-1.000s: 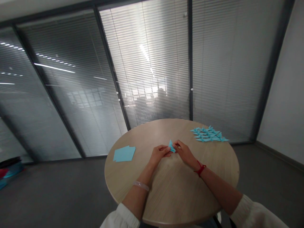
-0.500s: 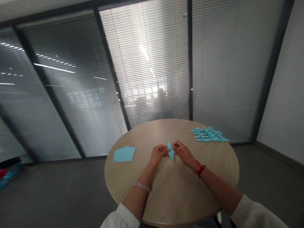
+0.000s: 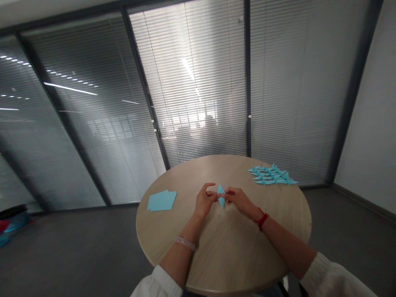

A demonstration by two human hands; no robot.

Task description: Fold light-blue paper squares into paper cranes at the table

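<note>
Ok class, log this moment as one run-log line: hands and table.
left hand: holds folded blue paper | right hand: holds same paper | round wooden table: blue origami cranes, blue paper sheets

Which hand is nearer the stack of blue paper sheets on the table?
Left. The left hand is to the right of the blue paper sheets, not touching them. The right hand is farther off, on the other side of the folded blue paper piece that both hands hold.

Folded blue paper (image 3: pixel 220 196) partly hidden behind my fingers (image 3: pixel 212 194), inner folds unreadable; far-right paper cranes (image 3: pixel 272 175) overlapping, too small to count; left stack of blue sheets (image 3: pixel 161 201), number unclear; my white sleeves (image 3: pixel 156 282) cut off by near edge; floor bundle (image 3: pixel 12 225) far left too blurred to name
</note>
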